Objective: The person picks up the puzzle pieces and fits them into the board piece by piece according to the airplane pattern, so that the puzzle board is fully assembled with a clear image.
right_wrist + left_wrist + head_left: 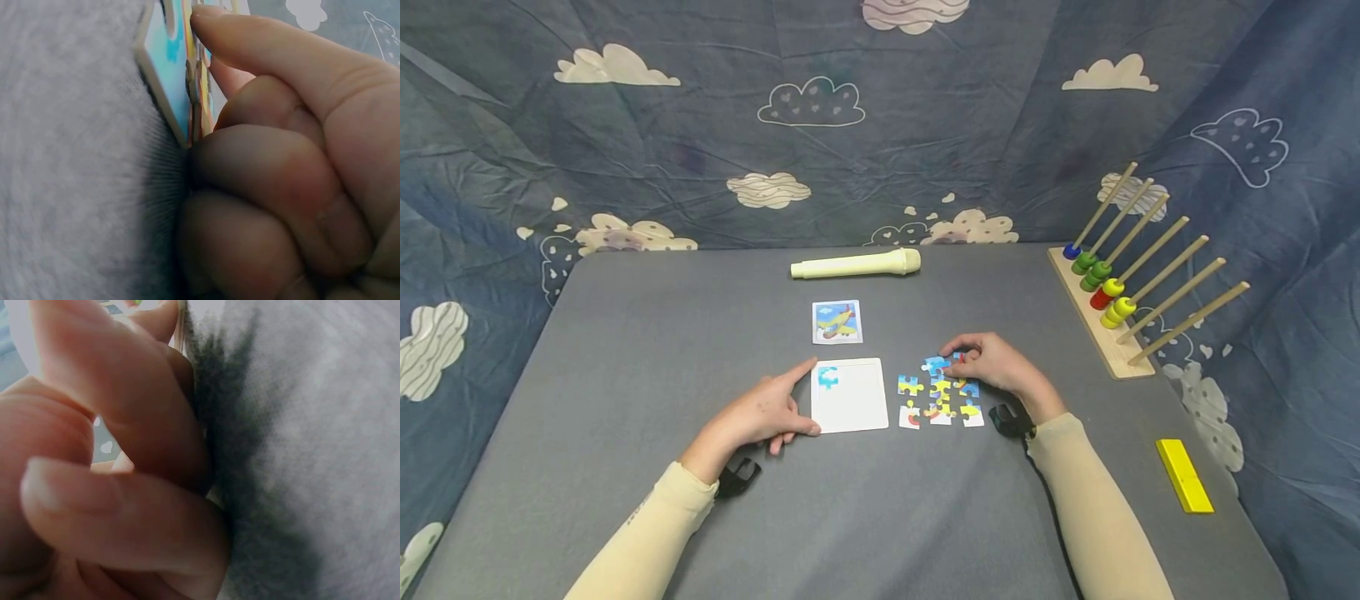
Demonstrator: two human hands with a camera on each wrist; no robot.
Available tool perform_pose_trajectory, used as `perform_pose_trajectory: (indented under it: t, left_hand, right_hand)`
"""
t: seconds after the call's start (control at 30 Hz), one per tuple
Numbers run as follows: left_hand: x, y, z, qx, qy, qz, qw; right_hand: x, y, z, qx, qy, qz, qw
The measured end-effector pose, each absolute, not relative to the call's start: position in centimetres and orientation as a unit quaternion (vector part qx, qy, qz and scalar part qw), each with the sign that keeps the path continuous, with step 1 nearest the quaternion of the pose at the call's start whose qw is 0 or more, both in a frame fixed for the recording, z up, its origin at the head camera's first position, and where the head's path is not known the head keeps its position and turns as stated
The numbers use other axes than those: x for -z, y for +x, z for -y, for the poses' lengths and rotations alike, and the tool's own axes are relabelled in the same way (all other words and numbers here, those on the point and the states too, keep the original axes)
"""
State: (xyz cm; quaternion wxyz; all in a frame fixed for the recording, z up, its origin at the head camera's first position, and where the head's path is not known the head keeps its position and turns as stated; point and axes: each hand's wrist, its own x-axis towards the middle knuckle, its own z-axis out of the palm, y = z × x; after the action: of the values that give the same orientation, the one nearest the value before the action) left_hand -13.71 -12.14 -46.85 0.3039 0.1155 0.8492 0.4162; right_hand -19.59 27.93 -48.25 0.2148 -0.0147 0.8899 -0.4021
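A white puzzle tray [853,400] lies flat, with one blue puzzle piece [828,377] in its upper left corner. My left hand [763,410] holds the tray's left side, index finger at the top corner and thumb at the bottom one; its other fingers are bent. In the left wrist view those bent fingers [137,519] rest close to the cloth and hide the tray. To the right, my right hand [992,362] pinches a blue puzzle piece [934,365] at the top of a group of loose pieces [940,410]. The right wrist view shows blue piece edges [167,59] beside the fingertips.
Behind the tray lies a picture card [837,322] of a yellow airplane. Farther back is a cream toy microphone [856,264]. A wooden peg stacker [1101,317] with coloured beads stands at the right edge, and a yellow block [1184,476] lies nearer on that side.
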Motion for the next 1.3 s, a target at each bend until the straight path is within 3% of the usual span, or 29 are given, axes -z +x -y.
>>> perform_pose_trajectory:
  t: [0.53,0.9,1.3]
  left_hand:
    - [46.8,-13.7,12.0,-0.415,0.11,-0.849,0.307]
    - [46.8,-13.6,12.1,-0.419,0.108,-0.847,0.308]
    - [46.7,-13.7,12.2,-0.412,0.113,-0.851,0.306]
  right_hand:
    - [48.6,-19.8,-28.4,0.46,-0.003,-0.865,0.199]
    - [48.0,-20.0,-29.5,0.567,0.011,-0.795,0.216]
    - [46.5,-19.8,-29.0,0.569,0.002,-0.785,0.244]
